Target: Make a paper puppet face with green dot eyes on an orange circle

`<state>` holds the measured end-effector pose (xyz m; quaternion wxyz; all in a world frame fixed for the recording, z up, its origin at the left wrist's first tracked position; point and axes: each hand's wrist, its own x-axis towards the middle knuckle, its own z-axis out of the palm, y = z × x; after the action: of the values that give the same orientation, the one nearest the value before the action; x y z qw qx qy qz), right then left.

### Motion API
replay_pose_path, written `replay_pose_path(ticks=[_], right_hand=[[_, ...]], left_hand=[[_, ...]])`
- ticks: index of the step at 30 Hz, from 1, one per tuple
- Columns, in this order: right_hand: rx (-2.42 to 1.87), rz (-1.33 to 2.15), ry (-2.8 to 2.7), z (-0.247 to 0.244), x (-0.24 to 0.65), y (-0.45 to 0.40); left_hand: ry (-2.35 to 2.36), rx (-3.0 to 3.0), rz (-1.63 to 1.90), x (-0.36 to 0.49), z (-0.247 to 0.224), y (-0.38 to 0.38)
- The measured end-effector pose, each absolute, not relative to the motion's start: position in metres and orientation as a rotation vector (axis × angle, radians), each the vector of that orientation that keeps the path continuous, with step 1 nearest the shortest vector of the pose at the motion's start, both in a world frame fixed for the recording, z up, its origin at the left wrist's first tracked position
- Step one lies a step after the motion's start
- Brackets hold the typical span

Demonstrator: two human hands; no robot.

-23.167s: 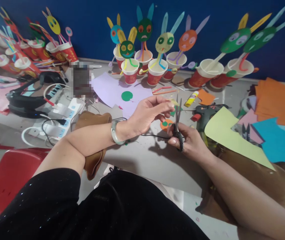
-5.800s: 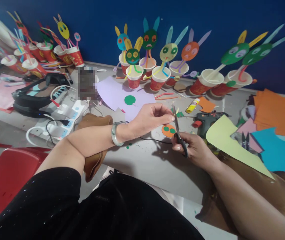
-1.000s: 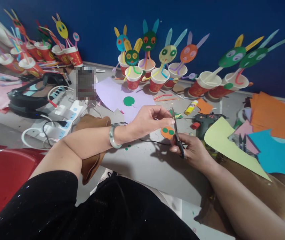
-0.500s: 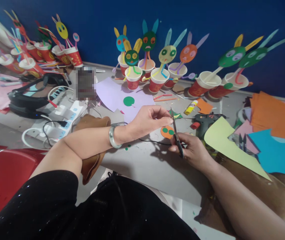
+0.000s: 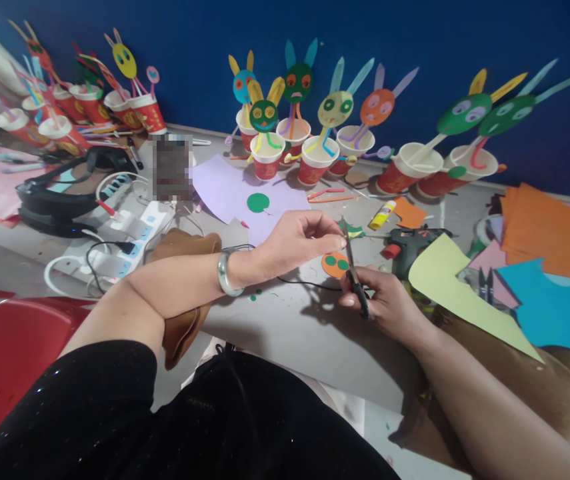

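Note:
My right hand (image 5: 382,300) is closed around the handles of black scissors (image 5: 355,277), whose blades point away from me. My left hand (image 5: 302,240) is in a pinch, thumb and forefinger at the blades; whatever it holds is too small to make out. Below the fingertips lies an orange paper oval (image 5: 333,265) bearing two green circles, partly covered by the scissors. A green paper scrap (image 5: 353,231) appears just behind the blades. On the lilac paper (image 5: 225,190) to the left lies a green paper disc (image 5: 258,203).
Red and white paper cups (image 5: 309,167) with paper rabbit figures line the back. A glue stick (image 5: 383,215), glue gun (image 5: 415,247) and coloured sheets (image 5: 549,230) lie right. A power strip (image 5: 139,243), cables and a black headset (image 5: 65,193) lie left; a red chair (image 5: 19,367) stands nearby.
The scissors and my right hand have shifted very slightly toward me and to the right. My left hand stays practically where it was.

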<state>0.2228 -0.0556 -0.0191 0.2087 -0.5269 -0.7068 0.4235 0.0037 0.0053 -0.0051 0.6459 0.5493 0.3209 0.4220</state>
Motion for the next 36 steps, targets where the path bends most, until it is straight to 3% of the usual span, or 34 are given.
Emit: replay_pose_path(ticks=[36], right_hand=[[-1.510, 1.123, -1.960, -0.0163, 0.2243, -0.0548]], left_hand=[[0.736, 1.230, 0.952, 0.0019, -0.0044, 0.0053]])
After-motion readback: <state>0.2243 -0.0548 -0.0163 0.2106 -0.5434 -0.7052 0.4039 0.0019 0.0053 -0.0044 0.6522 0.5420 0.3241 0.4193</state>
